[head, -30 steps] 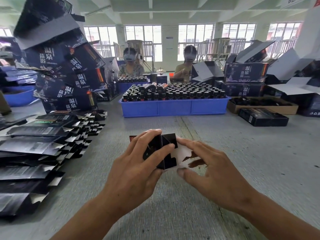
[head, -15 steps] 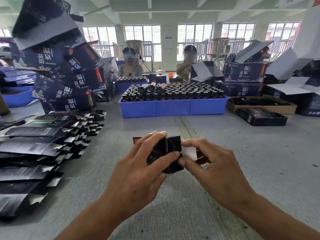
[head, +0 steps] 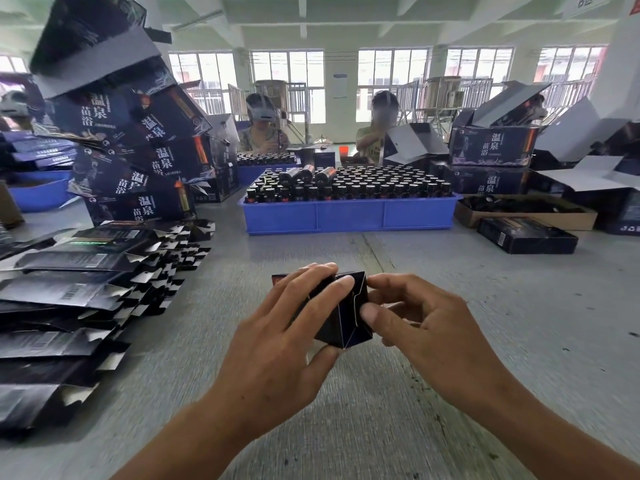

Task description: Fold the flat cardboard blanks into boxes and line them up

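Observation:
A small black cardboard box (head: pixel 346 320) is held above the grey table, its end flaps folded shut toward me. My left hand (head: pixel 287 341) grips the box body from the left, fingers curled over its top. My right hand (head: pixel 426 327) pinches the flap end, thumb and forefinger pressing on the right side. Most of the box's length is hidden behind my left hand. A fanned pile of flat black blanks (head: pixel 79 292) lies on the table at the left.
A blue tray (head: pixel 349 216) full of dark bottles stands ahead. Stacked dark printed cartons (head: pixel 138 157) lean at the back left, more cartons (head: pixel 491 147) at the back right. A black lidded box (head: pixel 526 235) and a brown tray (head: pixel 526 213) sit to the right. Two people sit beyond.
The white inner flap that showed at the box's end has been folded in; the end now looks closed. My right hand has moved in against the box.

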